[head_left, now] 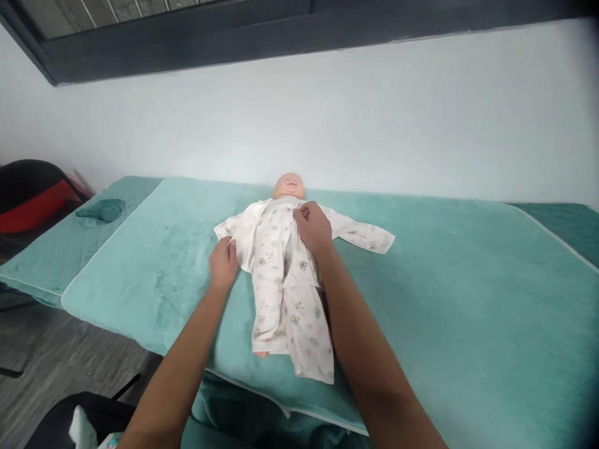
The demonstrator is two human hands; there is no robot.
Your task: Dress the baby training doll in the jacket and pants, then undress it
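A baby doll (289,186) lies face up on a green-covered bed, its head toward the wall. It wears a white printed baby shirt (266,218) with the sleeves spread to both sides, and matching baby pants (271,305). A bit of one foot shows below a pant leg. At the sleeve on the left side, my left hand (223,263) pinches the shirt's edge, where a thin white strip shows by the fingertips. My right hand (313,228) is closed over the doll's chest, its curled fingers at the shirt's front; the exact grip is partly hidden.
The green bed cover (444,312) stretches wide to the right. A green face-hole cushion (100,211) lies at the bed's left end, near a black and red chair (37,199). A white wall (327,125) stands behind. Another black seat (79,418) is at the lower left.
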